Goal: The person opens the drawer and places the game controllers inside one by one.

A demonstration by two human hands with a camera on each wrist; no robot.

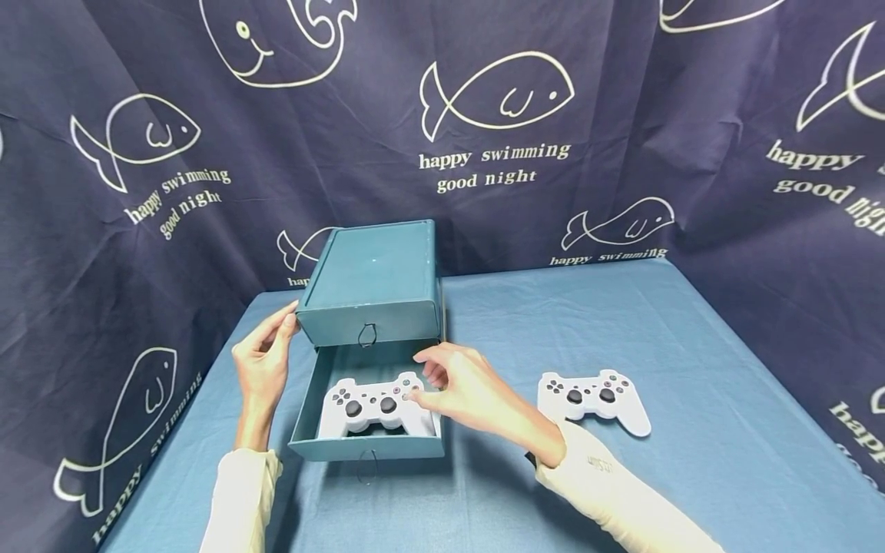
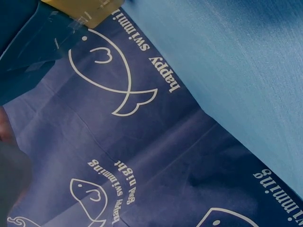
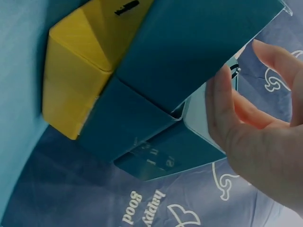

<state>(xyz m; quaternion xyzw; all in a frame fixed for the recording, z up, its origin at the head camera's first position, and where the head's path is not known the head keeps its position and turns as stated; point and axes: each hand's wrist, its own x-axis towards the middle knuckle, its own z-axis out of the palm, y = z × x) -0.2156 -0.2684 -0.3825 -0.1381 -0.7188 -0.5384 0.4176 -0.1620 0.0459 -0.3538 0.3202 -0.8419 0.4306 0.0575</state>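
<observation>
In the head view, a teal drawer box (image 1: 376, 269) has its lower drawer (image 1: 332, 450) pulled out. A white game controller (image 1: 372, 412) lies in that drawer. My left hand (image 1: 265, 357) pinches the box's left front corner between thumb and fingers. Over the drawer's right side hovers my right hand (image 1: 470, 384), its thumb at the controller's right end; whether it touches is hard to tell. The right wrist view shows my right hand (image 3: 255, 113) with thumb and fingers apart, beside the teal drawer wall (image 3: 199, 42); the controller is hidden there.
A second white controller (image 1: 588, 395) lies on the blue-covered table (image 1: 498, 307), right of the box. Under the teal part sits a yellow section (image 3: 75, 75). The closed upper drawer has a black pull loop (image 1: 367, 335). Dark blue fish-print fabric (image 1: 512, 215) hangs behind and at both sides.
</observation>
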